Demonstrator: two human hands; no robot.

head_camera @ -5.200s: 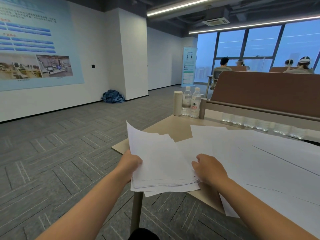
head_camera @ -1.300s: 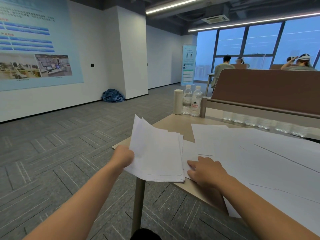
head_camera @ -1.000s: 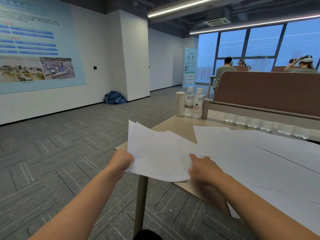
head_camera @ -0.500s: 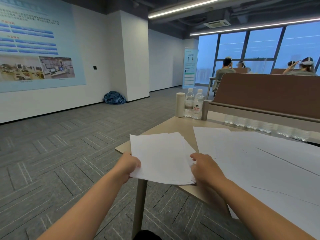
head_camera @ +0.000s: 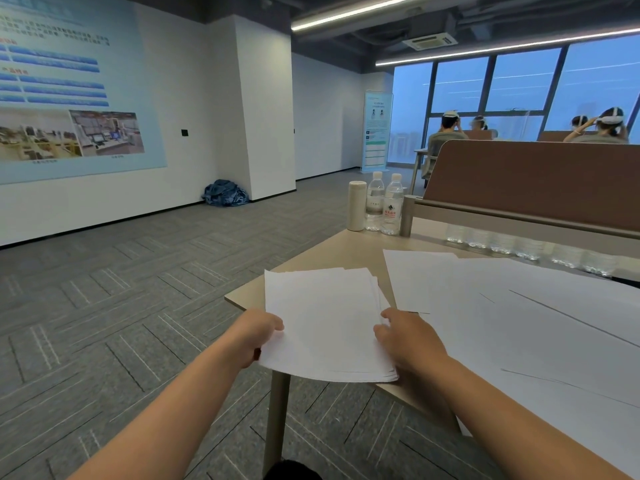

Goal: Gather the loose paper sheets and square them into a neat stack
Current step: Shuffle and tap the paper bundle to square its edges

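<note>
A stack of white paper sheets (head_camera: 323,320) lies at the near left corner of the tan table (head_camera: 332,252), its near edge hanging past the table edge. Its right side is slightly fanned. My left hand (head_camera: 258,336) grips the stack's left edge, thumb on top. At the stack's right edge sits my right hand (head_camera: 408,341), fingers curled against the sheet ends. Several loose white sheets (head_camera: 519,306) lie spread over the table to the right.
A white cylinder (head_camera: 356,206) and two water bottles (head_camera: 384,204) stand at the table's far left corner. A brown divider panel (head_camera: 533,178) runs along the back, with clear cups (head_camera: 502,242) below it. Seated people are behind it. Grey carpet lies to the left.
The stack, earlier tilted up and fanned in my left hand, now lies flatter and more even. My right hand moved from the loose sheets to the stack's right edge.
</note>
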